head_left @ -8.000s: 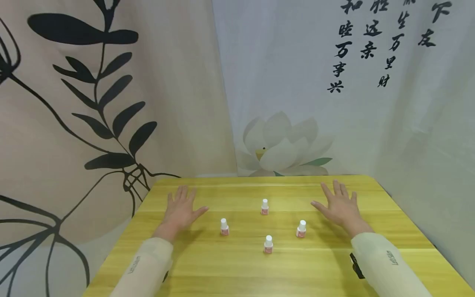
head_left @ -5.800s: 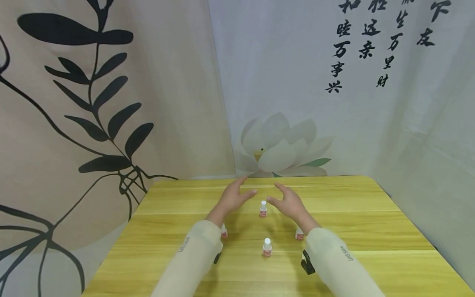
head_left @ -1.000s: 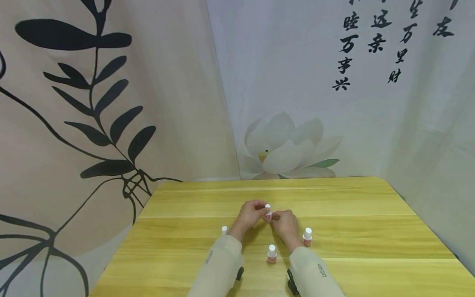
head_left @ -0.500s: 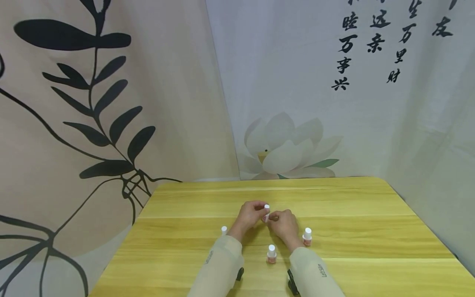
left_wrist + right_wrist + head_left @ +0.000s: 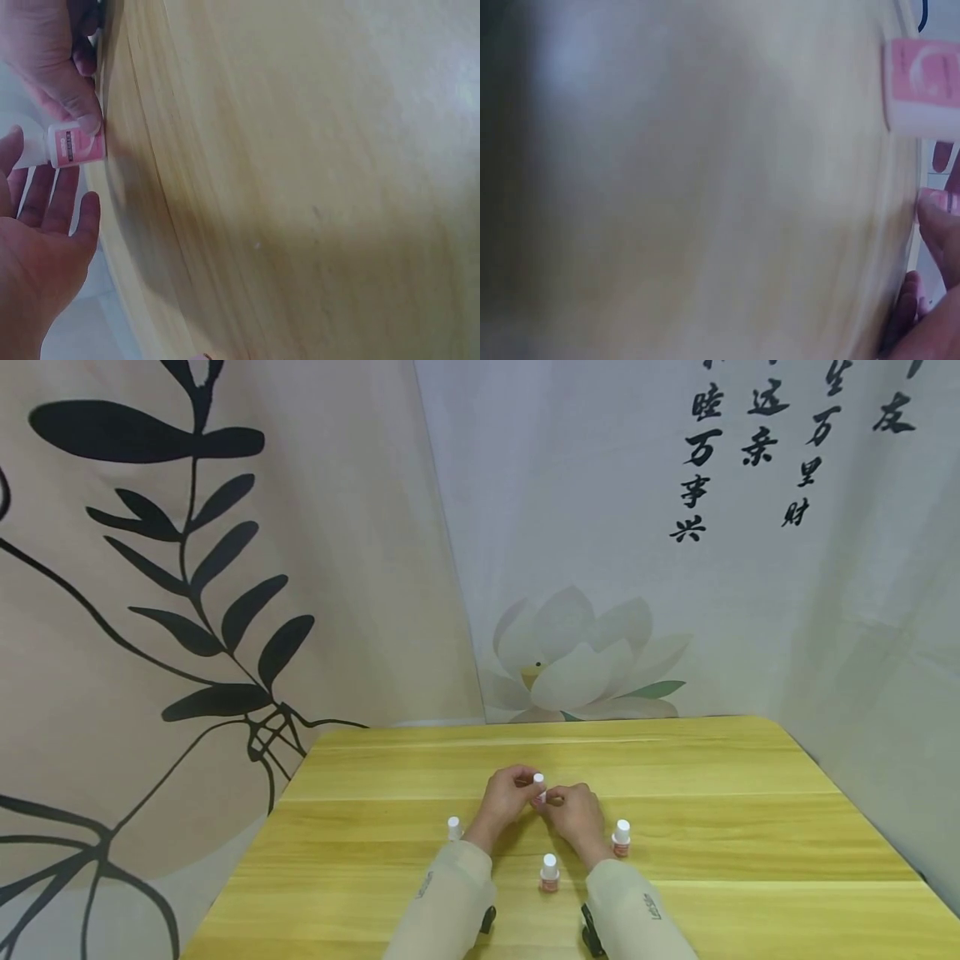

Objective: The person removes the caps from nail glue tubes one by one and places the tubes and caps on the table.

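Both hands meet at a small white-capped bottle (image 5: pixel 539 779) with a pink label, towards the back middle of the table. My left hand (image 5: pixel 501 799) holds it near the cap between thumb and fingers. From the other side my right hand (image 5: pixel 578 815) pinches its lower, labelled part. In the left wrist view the label (image 5: pixel 75 146) shows clearly, the right hand's fingertip pressing its lower edge beside the left hand (image 5: pixel 41 259). The right wrist view catches only part of the right hand (image 5: pixel 946 247) at its edge.
Three similar bottles stand upright on the wooden table (image 5: pixel 360 877): a left one (image 5: pixel 453 828) partly behind the left forearm, a front one (image 5: pixel 549 873) between the forearms, and a right one (image 5: pixel 621 838) beside the right wrist. A printed curtain (image 5: pixel 360 568) hangs behind.
From lying spread apart on the table, both hands have come together at the far bottle and taken hold of it. Over the last second, the right fingers and bottle have shifted slightly left.
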Motion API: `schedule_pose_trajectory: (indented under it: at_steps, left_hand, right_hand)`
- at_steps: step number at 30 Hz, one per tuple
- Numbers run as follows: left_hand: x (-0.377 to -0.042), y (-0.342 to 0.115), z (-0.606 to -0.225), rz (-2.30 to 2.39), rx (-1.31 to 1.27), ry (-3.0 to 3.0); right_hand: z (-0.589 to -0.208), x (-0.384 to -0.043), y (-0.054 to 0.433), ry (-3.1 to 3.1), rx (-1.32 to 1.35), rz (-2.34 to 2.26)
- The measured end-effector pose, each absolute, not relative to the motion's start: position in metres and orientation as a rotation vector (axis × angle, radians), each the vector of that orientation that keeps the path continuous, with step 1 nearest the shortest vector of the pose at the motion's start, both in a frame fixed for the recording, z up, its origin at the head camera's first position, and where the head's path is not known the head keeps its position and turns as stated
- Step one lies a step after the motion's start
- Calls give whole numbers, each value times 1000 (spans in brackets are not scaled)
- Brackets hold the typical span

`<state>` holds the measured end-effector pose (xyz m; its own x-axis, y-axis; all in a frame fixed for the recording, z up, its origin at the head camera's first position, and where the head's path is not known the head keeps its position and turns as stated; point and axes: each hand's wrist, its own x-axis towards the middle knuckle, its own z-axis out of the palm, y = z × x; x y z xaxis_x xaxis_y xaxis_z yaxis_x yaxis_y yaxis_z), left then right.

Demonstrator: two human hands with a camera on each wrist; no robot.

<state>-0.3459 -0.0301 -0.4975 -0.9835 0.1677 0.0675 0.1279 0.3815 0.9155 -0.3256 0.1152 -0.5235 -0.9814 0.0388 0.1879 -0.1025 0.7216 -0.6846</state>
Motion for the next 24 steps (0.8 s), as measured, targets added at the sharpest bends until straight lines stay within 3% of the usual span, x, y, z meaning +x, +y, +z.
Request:
schedule_pose_trajectory:
  at_steps: [24]
  left_hand:
    - [-349, -38, -493, 1669, 293, 2518]
  right_hand:
    - [-525, -327, 115, -2778, 40, 1138]
